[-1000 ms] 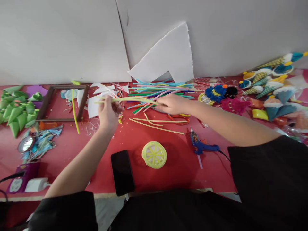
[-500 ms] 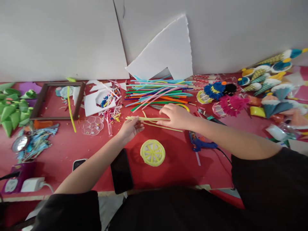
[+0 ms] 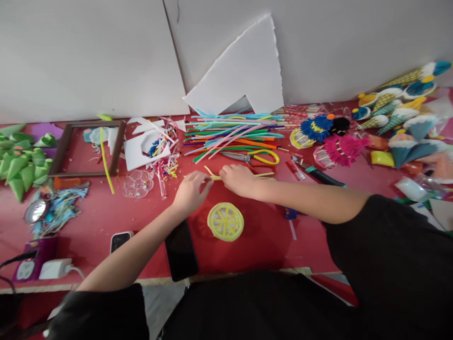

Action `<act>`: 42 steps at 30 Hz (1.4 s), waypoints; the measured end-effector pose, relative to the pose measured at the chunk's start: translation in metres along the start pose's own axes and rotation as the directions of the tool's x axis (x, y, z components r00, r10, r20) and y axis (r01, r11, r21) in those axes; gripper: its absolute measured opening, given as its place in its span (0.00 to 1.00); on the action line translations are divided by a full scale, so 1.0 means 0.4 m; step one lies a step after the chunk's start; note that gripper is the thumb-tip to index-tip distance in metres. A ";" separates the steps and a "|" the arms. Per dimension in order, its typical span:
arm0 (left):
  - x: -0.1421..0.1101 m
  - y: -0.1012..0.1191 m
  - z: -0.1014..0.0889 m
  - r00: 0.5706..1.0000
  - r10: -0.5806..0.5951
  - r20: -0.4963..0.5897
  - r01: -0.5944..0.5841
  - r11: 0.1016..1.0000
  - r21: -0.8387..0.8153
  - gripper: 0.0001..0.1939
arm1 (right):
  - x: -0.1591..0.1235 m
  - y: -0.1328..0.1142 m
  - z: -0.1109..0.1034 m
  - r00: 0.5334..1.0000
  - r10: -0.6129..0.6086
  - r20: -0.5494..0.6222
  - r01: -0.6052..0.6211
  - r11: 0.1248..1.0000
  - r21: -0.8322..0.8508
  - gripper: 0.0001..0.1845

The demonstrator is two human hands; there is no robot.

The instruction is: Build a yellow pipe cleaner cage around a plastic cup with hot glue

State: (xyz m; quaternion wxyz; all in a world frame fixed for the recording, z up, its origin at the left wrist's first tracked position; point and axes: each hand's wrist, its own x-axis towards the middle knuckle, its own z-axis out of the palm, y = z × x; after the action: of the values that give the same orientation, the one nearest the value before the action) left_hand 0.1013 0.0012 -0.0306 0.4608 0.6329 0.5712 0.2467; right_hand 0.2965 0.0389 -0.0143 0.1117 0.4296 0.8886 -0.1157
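Note:
Pale yellow pipe cleaners (image 3: 215,178) stretch between my two hands above the red table. My left hand (image 3: 192,190) pinches them near their left end, its fingers curled and the thumb out to the side. Close beside it, my right hand (image 3: 238,180) is closed around the same pipe cleaners, whose far ends poke out past its wrist. One short yellow end sticks up behind the hands. Just in front lies a round yellow lemon-slice shape (image 3: 225,222) with spokes, flat on the table.
Behind my hands are many coloured pipe cleaners (image 3: 233,134) and yellow-handled scissors (image 3: 264,156). A black phone (image 3: 181,252) lies front left. Under my right forearm a blue glue gun (image 3: 290,213) partly shows. A brown frame (image 3: 120,146) lies left; paper cone crafts (image 3: 399,120) crowd the right.
My right hand has moved left along the pipe cleaners, close to my left hand, and closed on them. The scissors behind are now uncovered, while the forearm covers more of the glue gun.

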 end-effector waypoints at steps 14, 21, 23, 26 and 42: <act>0.116 -0.013 0.090 0.952 0.278 0.125 -0.283 0.651 0.704 0.17 | -0.009 0.137 -0.052 1.000 -0.019 0.017 0.018 0.999 0.034 0.14; 0.148 0.003 0.119 0.914 0.381 0.141 -0.358 0.590 0.723 0.31 | 0.029 0.173 0.009 0.992 -0.112 -0.055 0.119 0.984 0.135 0.13; 0.158 0.003 0.122 0.906 0.403 0.127 -0.362 0.584 0.727 0.30 | 0.035 0.185 0.018 0.988 -0.136 -0.068 0.144 0.979 0.145 0.12; 0.170 0.003 0.124 0.886 0.442 0.140 -0.399 0.571 0.717 0.29 | 0.032 0.209 0.022 0.982 -0.165 -0.086 0.177 0.973 0.149 0.12; 0.156 0.001 0.109 0.888 0.410 0.210 -0.407 0.486 0.774 0.17 | 0.187 0.312 -0.036 0.894 -0.204 -0.398 0.273 0.954 0.124 0.25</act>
State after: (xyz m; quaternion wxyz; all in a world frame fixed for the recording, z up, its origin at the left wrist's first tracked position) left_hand 0.1519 0.0473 -0.0633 0.0540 0.8870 0.4537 0.0666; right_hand 0.3482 0.1737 -0.0368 -0.1165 0.3396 0.9254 -0.1213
